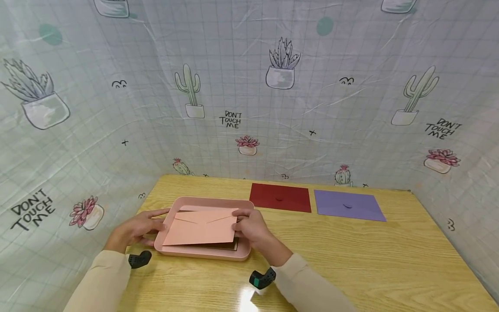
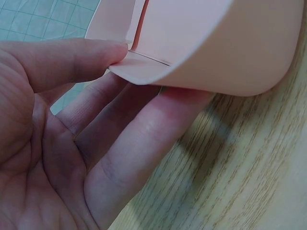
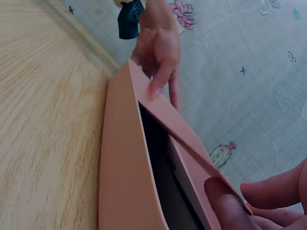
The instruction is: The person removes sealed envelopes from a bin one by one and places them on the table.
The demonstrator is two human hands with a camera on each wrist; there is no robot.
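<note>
A pink tray (image 1: 202, 255) stands on the table at left of centre. My left hand (image 1: 141, 226) holds its left end, with the thumb at the rim and fingers under the tray wall (image 2: 254, 52) in the left wrist view. A pink envelope (image 1: 199, 232) with its flap side up lies tilted within the tray, its right end raised. My right hand (image 1: 252, 227) pinches that right edge between thumb and fingers. Below the envelope, a brown flat item (image 1: 230, 245) shows along the tray's front right; most of it is hidden.
A dark red envelope (image 1: 280, 197) and a purple envelope (image 1: 351, 205) lie side by side at the table's back, right of the tray. A cactus-printed curtain (image 1: 218, 86) hangs behind and around the wooden table (image 1: 351, 260).
</note>
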